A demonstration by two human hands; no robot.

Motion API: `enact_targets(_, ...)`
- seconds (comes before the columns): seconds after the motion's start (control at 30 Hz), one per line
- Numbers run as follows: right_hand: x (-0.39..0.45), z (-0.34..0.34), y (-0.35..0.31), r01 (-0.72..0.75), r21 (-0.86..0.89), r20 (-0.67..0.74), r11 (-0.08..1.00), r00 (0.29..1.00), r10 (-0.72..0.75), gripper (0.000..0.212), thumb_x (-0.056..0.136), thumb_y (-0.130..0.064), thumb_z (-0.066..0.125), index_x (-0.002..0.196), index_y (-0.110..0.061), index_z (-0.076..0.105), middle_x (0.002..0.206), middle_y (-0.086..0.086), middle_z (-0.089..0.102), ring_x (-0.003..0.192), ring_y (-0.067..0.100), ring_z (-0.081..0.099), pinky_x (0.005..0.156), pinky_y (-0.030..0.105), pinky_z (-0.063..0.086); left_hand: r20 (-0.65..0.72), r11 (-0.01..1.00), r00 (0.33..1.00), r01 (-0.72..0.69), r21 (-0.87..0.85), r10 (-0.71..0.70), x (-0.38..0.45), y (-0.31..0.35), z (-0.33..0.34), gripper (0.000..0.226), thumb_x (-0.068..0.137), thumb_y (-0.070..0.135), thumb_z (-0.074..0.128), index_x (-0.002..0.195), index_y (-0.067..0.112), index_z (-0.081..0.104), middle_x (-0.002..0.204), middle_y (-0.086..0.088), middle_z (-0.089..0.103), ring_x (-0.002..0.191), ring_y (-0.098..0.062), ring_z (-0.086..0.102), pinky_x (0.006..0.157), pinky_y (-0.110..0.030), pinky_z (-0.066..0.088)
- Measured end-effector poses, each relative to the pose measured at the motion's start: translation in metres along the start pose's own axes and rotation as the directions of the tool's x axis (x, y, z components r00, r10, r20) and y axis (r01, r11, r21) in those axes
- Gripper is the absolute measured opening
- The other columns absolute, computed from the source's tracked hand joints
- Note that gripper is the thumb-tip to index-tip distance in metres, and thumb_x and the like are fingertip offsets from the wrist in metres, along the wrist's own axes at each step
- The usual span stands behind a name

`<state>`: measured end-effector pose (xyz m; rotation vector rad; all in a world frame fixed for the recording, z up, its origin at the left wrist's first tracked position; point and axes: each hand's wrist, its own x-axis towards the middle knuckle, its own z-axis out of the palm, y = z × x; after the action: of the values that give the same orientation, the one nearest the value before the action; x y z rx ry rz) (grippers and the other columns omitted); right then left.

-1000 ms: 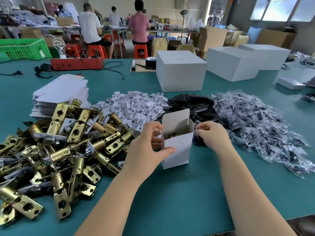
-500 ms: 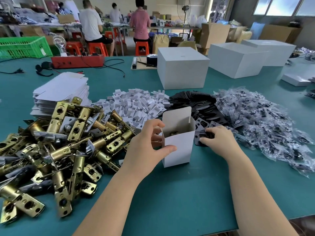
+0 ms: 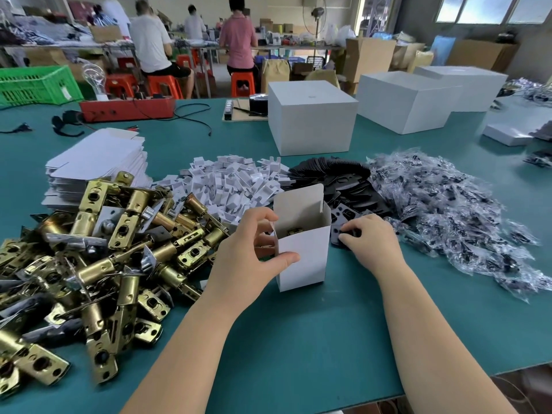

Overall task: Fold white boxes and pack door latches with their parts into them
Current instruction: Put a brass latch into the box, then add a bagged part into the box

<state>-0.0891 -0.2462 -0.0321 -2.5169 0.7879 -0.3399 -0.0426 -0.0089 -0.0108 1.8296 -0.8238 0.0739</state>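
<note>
Box: small white box (image 3: 303,249) stands upright, top open, on the green worktop (image 3: 298,339).
Left hand (image 3: 248,249): grip clamped on the box's left edge.
Right hand (image 3: 372,239): grip pinches a black plate (image 3: 343,233) beside the box.
Latches: brass latch pile (image 3: 104,249) at left.

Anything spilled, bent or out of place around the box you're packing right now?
Nothing stands out. The small white box stands upright with its lid flap open, a brass part inside, gripped by the left hand. The right hand picks at the black plates. The part piles stay separate.
</note>
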Motion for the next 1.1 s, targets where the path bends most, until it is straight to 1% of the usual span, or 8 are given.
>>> enact_targets(0.1,-0.001,0.000,0.000,0.011,-0.056,0.052,0.998,0.999,-0.008,0.044,0.088,-0.037,0.063,0.128,-0.021,0.058,0.127,0.008,0.049,0.121,0.031,0.039,0.099,0.035,0.034,0.001,1.000,1.000,-0.003,-0.008,0.003,0.000,0.000,0.000,0.065,0.070,0.024,0.088,0.093,0.062,0.041,0.087,0.017,0.058,0.079,0.007,0.063,0.068,-0.002,0.043)
enact_targets(0.5,0.002,0.000,0.002,0.045,0.030,-0.046,0.999,0.998,-0.043,0.035,0.088,-0.028,0.067,0.121,-0.019,0.064,0.119,0.007,0.056,0.117,0.029,0.040,0.097,0.032,0.032,0.001,1.000,1.000,-0.007,-0.008,0.007,0.000,-0.002,0.000,0.065,0.070,0.026,0.088,0.093,0.063,0.040,0.085,0.019,0.057,0.077,0.007,0.063,0.068,-0.002,0.043)
enact_targets(0.6,-0.001,-0.001,0.001,0.040,0.265,-0.109,0.963,0.994,-0.011,0.025,0.083,-0.021,0.072,0.105,-0.022,0.060,0.099,-0.005,0.061,0.096,0.016,0.055,0.086,0.030,0.044,0.006,1.000,1.000,-0.007,-0.009,0.007,0.000,-0.002,0.000,0.065,0.070,0.027,0.088,0.094,0.063,0.040,0.086,0.019,0.057,0.077,0.007,0.063,0.068,-0.002,0.043)
enact_targets(0.7,-0.002,-0.003,0.002,-0.031,0.495,-0.088,0.868,0.992,0.085,0.028,0.081,-0.020,0.075,0.090,-0.028,0.050,0.084,-0.012,0.062,0.072,0.003,0.058,0.060,0.017,0.043,0.010,1.000,1.000,-0.006,-0.005,0.006,0.000,-0.002,0.000,0.065,0.071,0.027,0.088,0.094,0.063,0.039,0.088,0.018,0.058,0.080,0.006,0.063,0.069,-0.002,0.044)
enact_targets(0.83,-0.003,-0.006,-0.001,-0.108,0.658,-0.021,0.745,0.987,0.161,0.028,0.086,-0.018,0.071,0.106,-0.019,0.051,0.086,-0.009,0.059,0.052,0.008,0.062,0.044,0.014,0.046,0.008,1.000,1.000,-0.009,-0.001,0.009,0.000,-0.002,0.000,0.064,0.071,0.027,0.087,0.095,0.063,0.039,0.089,0.017,0.058,0.081,0.006,0.063,0.069,-0.002,0.044)
enact_targets(0.97,-0.001,-0.008,-0.012,-0.302,0.859,0.217,0.415,0.946,0.240,0.011,0.099,-0.019,0.049,0.106,-0.022,0.057,0.083,0.002,0.055,0.050,0.014,0.055,0.038,0.021,0.042,0.008,1.000,1.000,-0.009,-0.003,0.009,0.001,-0.003,0.000,0.065,0.071,0.027,0.087,0.095,0.064,0.039,0.091,0.018,0.057,0.082,0.007,0.062,0.069,-0.002,0.043)
enact_targets(1.03,-0.001,-0.007,-0.011,-0.381,0.900,0.347,0.213,0.920,0.182,0.010,0.095,-0.028,0.055,0.090,-0.020,0.055,0.069,-0.001,0.042,0.048,0.010,0.037,0.035,0.018,0.031,0.004,1.000,1.000,-0.009,-0.007,0.009,0.001,-0.003,0.000,0.065,0.071,0.026,0.087,0.095,0.064,0.039,0.091,0.018,0.057,0.083,0.007,0.062,0.068,-0.002,0.043)
enact_targets(1.1,-0.003,-0.007,-0.007,-0.401,0.902,0.388,0.161,0.915,0.108,0.015,0.091,-0.026,0.062,0.085,-0.019,0.050,0.066,-0.002,0.035,0.046,0.007,0.030,0.034,0.015,0.024,0.003,1.000,1.000,-0.013,-0.007,0.013,0.001,-0.003,0.000,0.066,0.071,0.026,0.087,0.094,0.064,0.039,0.092,0.019,0.057,0.082,0.007,0.063,0.068,-0.002,0.043)
